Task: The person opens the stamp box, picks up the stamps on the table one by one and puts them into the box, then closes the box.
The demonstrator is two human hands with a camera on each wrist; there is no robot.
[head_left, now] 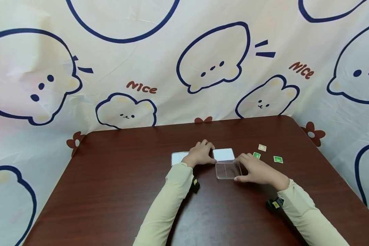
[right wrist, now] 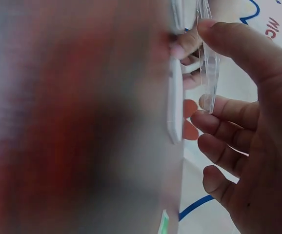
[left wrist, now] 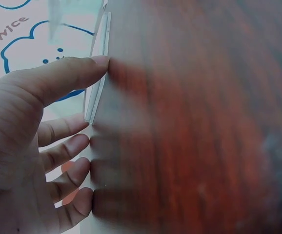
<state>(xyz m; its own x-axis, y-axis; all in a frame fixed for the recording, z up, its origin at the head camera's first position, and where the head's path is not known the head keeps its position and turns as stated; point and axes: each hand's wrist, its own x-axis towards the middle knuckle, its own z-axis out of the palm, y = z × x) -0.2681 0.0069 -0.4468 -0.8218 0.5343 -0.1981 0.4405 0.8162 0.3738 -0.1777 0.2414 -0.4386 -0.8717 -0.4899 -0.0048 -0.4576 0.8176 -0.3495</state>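
My left hand (head_left: pixel 201 153) rests at the left end of a flat, shallow case with a white top face (head_left: pixel 223 154). In the left wrist view its thumb (left wrist: pixel 99 63) and index finger hold opposite edges of that case (left wrist: pixel 96 95), which lies on the table. My right hand (head_left: pixel 259 171) pinches a clear plastic lid (head_left: pixel 228 170) between thumb and fingertips. The right wrist view has this lid (right wrist: pixel 210 73) raised above the table, apart from the white case (right wrist: pixel 175 105). A second whitish case (head_left: pixel 178 158) lies left of my left hand, partly hidden behind it.
Beyond the right hand lie two small green cards or stamps (head_left: pixel 278 159) and a beige one (head_left: pixel 262 147). Everything is on a dark brown wooden table (head_left: pixel 117 191). A cloth printed with cartoon figures (head_left: pixel 126 61) hangs behind the table's far edge.
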